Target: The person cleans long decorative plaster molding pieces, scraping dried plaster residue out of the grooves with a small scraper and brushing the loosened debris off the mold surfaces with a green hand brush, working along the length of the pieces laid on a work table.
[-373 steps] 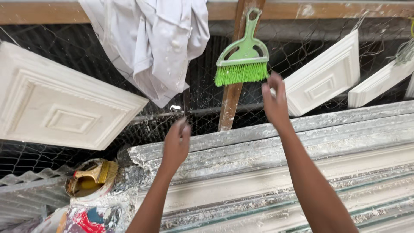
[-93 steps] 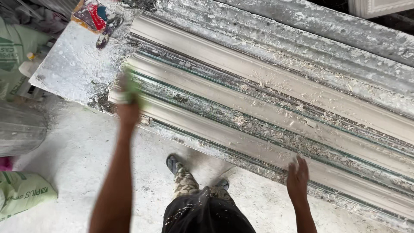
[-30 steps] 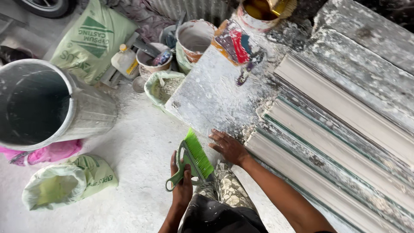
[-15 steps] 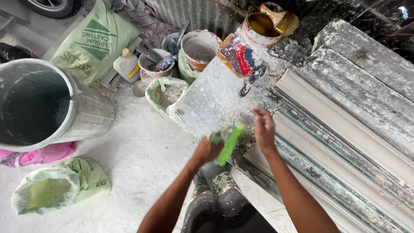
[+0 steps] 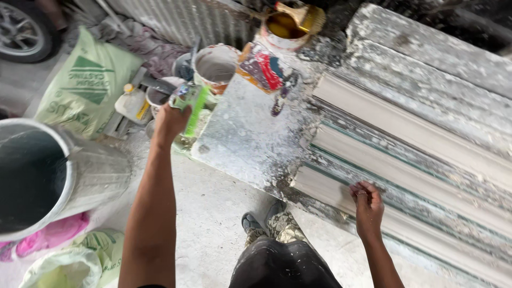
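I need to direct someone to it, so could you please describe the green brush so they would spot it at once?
Start at the plaster-spattered board left of the long white mouldings. Just off its left edge, the left hand grips a green brush above the small tubs on the floor. It is the only bright lime-green thing among grey, dusty containers.
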The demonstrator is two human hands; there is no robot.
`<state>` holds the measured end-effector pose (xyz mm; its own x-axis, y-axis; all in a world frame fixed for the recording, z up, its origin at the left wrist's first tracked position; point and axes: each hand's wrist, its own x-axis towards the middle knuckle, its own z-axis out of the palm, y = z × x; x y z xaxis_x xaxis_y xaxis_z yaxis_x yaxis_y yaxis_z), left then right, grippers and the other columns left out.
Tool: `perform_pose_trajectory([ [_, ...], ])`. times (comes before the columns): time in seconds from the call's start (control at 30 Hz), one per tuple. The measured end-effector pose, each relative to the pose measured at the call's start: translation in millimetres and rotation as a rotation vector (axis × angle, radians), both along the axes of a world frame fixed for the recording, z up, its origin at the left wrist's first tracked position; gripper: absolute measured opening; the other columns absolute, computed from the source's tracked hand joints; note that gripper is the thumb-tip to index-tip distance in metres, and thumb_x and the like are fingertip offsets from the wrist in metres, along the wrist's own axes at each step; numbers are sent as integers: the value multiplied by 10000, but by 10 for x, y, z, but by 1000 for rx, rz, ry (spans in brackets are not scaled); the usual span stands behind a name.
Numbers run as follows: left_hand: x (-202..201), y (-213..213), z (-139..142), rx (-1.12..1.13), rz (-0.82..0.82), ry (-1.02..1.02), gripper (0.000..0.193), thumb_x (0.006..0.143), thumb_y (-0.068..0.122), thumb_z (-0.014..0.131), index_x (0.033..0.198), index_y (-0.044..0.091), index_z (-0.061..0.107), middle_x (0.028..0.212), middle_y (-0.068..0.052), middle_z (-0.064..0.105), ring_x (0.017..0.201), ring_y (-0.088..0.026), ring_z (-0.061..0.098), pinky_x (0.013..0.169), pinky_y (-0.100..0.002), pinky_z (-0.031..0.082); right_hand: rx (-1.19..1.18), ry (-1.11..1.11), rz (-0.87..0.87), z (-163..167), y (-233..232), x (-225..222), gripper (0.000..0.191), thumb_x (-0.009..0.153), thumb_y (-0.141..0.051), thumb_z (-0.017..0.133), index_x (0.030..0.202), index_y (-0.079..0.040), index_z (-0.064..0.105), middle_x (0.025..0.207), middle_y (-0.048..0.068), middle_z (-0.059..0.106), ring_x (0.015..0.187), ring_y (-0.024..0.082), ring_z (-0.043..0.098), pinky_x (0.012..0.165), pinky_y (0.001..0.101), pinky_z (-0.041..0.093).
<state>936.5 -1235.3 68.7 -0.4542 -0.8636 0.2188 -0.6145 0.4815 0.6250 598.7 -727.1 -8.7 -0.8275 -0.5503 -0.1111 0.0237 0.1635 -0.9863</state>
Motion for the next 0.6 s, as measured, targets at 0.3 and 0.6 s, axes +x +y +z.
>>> perform_pose_trajectory([
  [0.3, -982, 1266, 208, 161, -132, 391, 404, 1067, 237, 598, 1409, 27, 553, 967, -218, 720, 842, -378, 707, 709, -475, 565, 120, -257, -332, -212, 1188, 71, 309, 1103, -239, 524, 1255, 4, 639, 904, 100, 554, 473, 84, 383, 401, 255, 317],
  [0.6, -1797, 3307, 352, 183, -226, 199, 607, 1148, 190, 483, 1654, 87, 164, 1369, -304, 596, 1058, -350, 688, 835, -470, 578, 221, -337, -307, -435, 2158, -297, 376, 1017, -390, 535, 1193, -75, 639, 1093, 18, 613, 968, 136, 571, 796, 369, 486],
])
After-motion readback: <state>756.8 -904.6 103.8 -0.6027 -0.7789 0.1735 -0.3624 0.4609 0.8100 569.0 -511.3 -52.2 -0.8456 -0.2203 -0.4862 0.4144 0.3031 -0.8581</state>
